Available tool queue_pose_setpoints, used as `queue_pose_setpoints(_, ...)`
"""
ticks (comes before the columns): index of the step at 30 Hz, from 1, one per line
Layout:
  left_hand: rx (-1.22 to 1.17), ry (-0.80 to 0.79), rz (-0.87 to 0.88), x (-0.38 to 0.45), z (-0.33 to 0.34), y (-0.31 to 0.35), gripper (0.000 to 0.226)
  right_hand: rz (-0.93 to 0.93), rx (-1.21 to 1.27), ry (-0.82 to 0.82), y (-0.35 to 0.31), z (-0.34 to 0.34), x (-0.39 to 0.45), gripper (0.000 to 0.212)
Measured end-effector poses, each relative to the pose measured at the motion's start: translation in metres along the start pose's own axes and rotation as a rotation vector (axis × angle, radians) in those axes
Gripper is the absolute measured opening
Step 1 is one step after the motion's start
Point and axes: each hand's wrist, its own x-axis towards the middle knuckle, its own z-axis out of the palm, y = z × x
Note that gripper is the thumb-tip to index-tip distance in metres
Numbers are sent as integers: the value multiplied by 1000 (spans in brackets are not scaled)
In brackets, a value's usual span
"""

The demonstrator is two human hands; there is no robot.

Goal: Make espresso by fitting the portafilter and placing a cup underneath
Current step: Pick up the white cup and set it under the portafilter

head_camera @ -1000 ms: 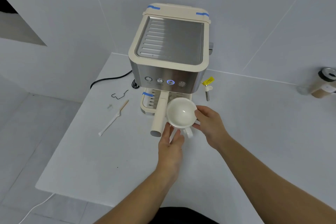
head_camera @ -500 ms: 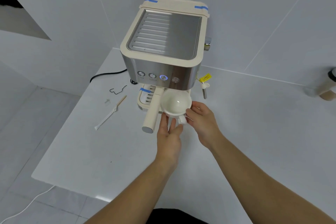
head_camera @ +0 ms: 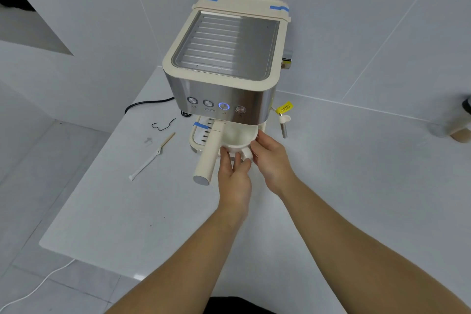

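Note:
A cream and steel espresso machine (head_camera: 224,58) stands at the back of the white table, one front button lit blue. The portafilter sits in the machine, its cream handle (head_camera: 209,153) pointing toward me on the left. A white cup (head_camera: 238,137) is half under the machine's front, above the drip tray (head_camera: 200,135), with its far rim hidden. My left hand (head_camera: 233,173) holds the cup's near side and handle from below. My right hand (head_camera: 271,158) grips the cup's right rim.
A steam wand (head_camera: 283,126) with a yellow tag hangs at the machine's right. A black wire clip (head_camera: 163,125), a long white stick (head_camera: 151,158) and a black power cord (head_camera: 147,103) lie left of the machine. A capped container (head_camera: 462,125) stands far right.
Both hands have carried the cup away from me, from in front of the portafilter handle to partly under the machine's front. The camera view has shifted slightly.

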Motion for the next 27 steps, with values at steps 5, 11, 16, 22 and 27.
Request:
queue_pose_setpoints(5,-30,24,23,6,5,-1,66,5,-6,-25,-3,3,6,35)
queue_pose_setpoints(11,-54,45,63,15,6,-2,65,11,-24,-32,-6,3,12,32)
queue_pose_setpoints(16,-59,39,59,14,6,-2,64,9,-32,-41,-5,1,14,31)
queue_pose_setpoints(22,-38,-6,50,5,5,0,61,18,-5,-50,-4,0,9,29)
queue_pose_setpoints(27,-9,-67,63,-1,3,2,64,27,15,-58,-6,0,4,27)
